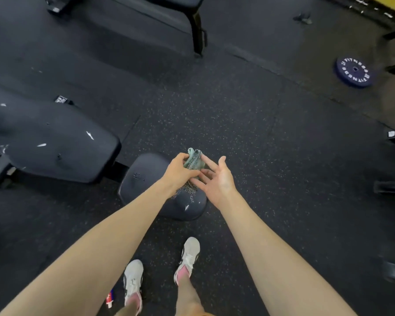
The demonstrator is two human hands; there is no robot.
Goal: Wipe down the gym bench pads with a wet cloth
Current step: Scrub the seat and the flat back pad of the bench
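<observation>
Head view: left hand (pixel 180 171) grips the bunched cloth (pixel 193 159); right hand (pixel 217 176), fingers spread, holds nothing. Best fold it flat before wiping the seat pad (pixel 146 176).

The blue weight plate (pixel 353 71) reads "FITNESS" in white, twice round its face. A small label (pixel 61 100) beside the bench pad (pixel 55 144) is too blurred to read.
</observation>
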